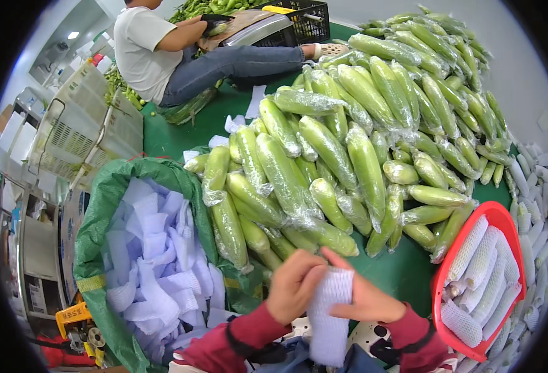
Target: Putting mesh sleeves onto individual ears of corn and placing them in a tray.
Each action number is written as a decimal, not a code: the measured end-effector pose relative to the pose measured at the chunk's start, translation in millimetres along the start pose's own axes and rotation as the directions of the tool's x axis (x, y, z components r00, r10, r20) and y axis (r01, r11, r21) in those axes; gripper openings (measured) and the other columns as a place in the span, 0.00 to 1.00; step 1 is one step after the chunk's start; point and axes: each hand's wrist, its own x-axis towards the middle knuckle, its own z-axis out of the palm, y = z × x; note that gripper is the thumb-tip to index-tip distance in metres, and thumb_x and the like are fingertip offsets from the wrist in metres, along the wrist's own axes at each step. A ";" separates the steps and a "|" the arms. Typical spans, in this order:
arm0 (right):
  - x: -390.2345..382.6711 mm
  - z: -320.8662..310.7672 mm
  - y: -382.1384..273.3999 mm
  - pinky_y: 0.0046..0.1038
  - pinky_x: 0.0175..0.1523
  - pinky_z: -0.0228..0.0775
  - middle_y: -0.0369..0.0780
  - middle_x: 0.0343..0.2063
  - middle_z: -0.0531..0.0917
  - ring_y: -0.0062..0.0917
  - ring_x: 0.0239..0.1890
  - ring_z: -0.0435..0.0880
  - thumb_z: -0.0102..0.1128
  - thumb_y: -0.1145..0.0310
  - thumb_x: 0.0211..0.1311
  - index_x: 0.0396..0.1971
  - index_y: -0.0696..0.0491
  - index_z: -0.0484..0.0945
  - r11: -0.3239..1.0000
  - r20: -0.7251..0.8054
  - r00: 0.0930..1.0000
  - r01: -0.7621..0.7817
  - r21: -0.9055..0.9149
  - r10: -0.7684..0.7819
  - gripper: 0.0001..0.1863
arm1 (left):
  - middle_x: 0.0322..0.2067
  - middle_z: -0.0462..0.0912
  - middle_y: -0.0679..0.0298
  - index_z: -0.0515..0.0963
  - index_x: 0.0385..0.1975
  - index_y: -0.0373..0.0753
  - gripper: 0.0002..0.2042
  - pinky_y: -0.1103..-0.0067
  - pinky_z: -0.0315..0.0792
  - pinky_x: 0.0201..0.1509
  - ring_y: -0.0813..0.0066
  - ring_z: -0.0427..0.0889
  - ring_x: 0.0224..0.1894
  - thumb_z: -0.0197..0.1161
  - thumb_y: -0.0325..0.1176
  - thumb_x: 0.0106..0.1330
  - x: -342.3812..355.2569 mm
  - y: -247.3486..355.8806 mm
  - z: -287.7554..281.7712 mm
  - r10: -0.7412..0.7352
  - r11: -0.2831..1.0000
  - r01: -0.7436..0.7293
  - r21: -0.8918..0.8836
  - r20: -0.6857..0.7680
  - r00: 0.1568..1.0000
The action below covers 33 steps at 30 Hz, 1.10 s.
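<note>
Both my hands hold a white foam net sleeve (pixel 328 320) upright, low in the middle of the head view. My left hand (pixel 295 286) has its fingers curled in at the sleeve's upper left edge. On the other side, my right hand (pixel 368 295) grips the sleeve with the thumb laid across its front. The sleeve's lower part hangs toward my lap and looks flat; whether anything is inside its top I cannot tell. Just beyond my hands lies a big heap of green corn ears (pixel 326 149), most wrapped in clear film.
A green woven sack (pixel 93 227) full of loose foam net sleeves (pixel 156 242) stands at left. At right, a red basket (pixel 437 297) holds several sleeved ears, with many more sleeved ears (pixel 538 224) beside it. Another person (pixel 146 53) sits at the far left near a black crate (pixel 314 22).
</note>
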 end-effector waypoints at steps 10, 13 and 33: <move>-16.4 -0.5 89.5 0.22 0.43 0.72 0.35 0.41 0.77 0.16 0.40 0.76 0.56 0.66 0.64 0.45 0.53 0.71 0.807 0.090 0.900 -0.424 0.411 0.427 0.12 | 0.31 0.73 0.62 0.72 0.21 0.37 0.06 0.82 0.67 0.36 0.77 0.72 0.32 0.64 0.24 0.53 -26.8 -75.3 20.3 -0.240 0.971 0.240 0.020 0.146 0.960; -11.7 -0.9 112.2 0.22 0.40 0.73 0.36 0.38 0.79 0.18 0.36 0.79 0.52 0.62 0.67 0.42 0.54 0.71 0.642 -0.210 0.876 -0.136 0.754 0.433 0.12 | 0.31 0.78 0.67 0.74 0.31 0.37 0.06 0.82 0.69 0.36 0.82 0.73 0.34 0.63 0.28 0.57 -31.4 -117.1 20.8 -0.336 0.822 0.508 -0.258 0.500 0.798; -24.1 -26.7 130.0 0.26 0.48 0.66 0.43 0.38 0.75 0.31 0.43 0.76 0.50 0.65 0.53 0.44 0.58 0.73 0.978 -0.685 0.703 0.193 -0.076 -0.192 0.18 | 0.32 0.78 0.56 0.71 0.45 0.33 0.19 0.77 0.72 0.41 0.71 0.78 0.34 0.52 0.18 0.51 -3.1 -72.2 90.3 -0.098 0.993 0.107 -0.040 0.183 0.978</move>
